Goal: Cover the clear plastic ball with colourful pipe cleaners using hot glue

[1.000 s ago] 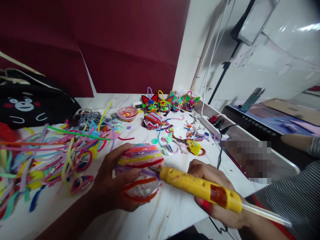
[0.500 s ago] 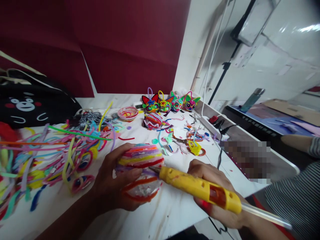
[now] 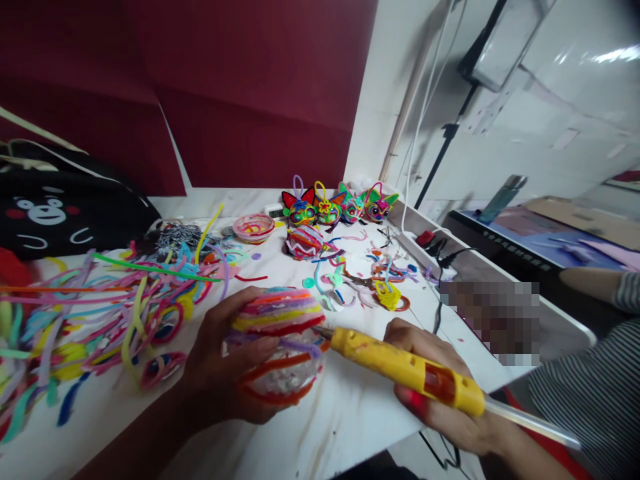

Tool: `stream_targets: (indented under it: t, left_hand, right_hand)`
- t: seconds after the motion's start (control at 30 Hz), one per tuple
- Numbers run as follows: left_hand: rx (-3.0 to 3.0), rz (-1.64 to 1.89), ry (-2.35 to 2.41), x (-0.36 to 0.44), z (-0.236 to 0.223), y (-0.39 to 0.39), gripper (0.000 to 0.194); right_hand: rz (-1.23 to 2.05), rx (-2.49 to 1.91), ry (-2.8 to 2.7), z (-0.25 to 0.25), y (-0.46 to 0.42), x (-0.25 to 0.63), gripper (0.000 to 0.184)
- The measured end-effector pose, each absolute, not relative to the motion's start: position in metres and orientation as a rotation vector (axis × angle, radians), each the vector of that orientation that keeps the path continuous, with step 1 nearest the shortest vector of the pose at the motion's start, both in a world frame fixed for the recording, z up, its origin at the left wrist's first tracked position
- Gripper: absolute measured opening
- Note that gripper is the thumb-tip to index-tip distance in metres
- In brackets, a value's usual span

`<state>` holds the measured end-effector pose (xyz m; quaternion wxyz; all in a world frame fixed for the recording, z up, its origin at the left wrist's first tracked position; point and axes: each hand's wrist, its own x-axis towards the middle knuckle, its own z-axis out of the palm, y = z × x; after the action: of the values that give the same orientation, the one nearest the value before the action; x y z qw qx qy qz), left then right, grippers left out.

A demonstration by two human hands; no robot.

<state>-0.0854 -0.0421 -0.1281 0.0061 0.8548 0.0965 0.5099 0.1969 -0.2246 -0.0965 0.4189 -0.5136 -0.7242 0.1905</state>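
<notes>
My left hand [image 3: 227,367] is wrapped round a ball [image 3: 280,317] banded with pipe cleaners in pink, orange, yellow, red and purple. Its lower part shows a clear or whitish surface between orange-red strips. A purple pipe cleaner [image 3: 300,346] runs across the ball's middle under my left thumb. In my right hand [image 3: 435,373] is a yellow hot glue gun [image 3: 395,363], with a clear glue stick [image 3: 533,421] poking out of its back. The metal nozzle points left and lies close to the ball's right side; whether it touches, I cannot tell.
Loose pipe cleaners [image 3: 110,313] are heaped on the left, before a black bag [image 3: 75,200]. Behind stand a striped bowl [image 3: 253,228], another wrapped ball [image 3: 306,241] and several eared ornaments [image 3: 329,208]. Scissors [image 3: 395,300] lie among scraps. A person in a striped sleeve [image 3: 590,393] is at right.
The glue gun's nozzle has shifted right, from the middle of the ball to its right edge. My left hand keeps its hold, and the ball has barely moved.
</notes>
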Motion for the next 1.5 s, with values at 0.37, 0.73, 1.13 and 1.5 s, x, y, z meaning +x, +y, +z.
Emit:
stream_targets:
  t: [0.37,0.73,1.13,1.5]
  left_hand:
    - [2.750,1.573,0.201,-0.089,-0.122,-0.035,0.080]
    - [2.757,1.671,0.286,-0.098,-0.124,-0.025,0.068]
    - [2.756,1.688,0.391,-0.088,-0.122,-0.036,0.054]
    - [2.745,1.698,0.380,-0.079,-0.126,-0.040,0.048]
  right_hand:
    - [0.360,-1.353,-1.793,-0.094,-0.231,0.199,0.014]
    - [0.199,-1.543,-2.212,-0.118,-0.206,0.184,0.015]
    - [0.483,-1.489,-2.219,-0.097,-0.197,0.181,0.028]
    - [0.527,-1.258,-1.540,-0.067,-0.165,0.137,0.014]
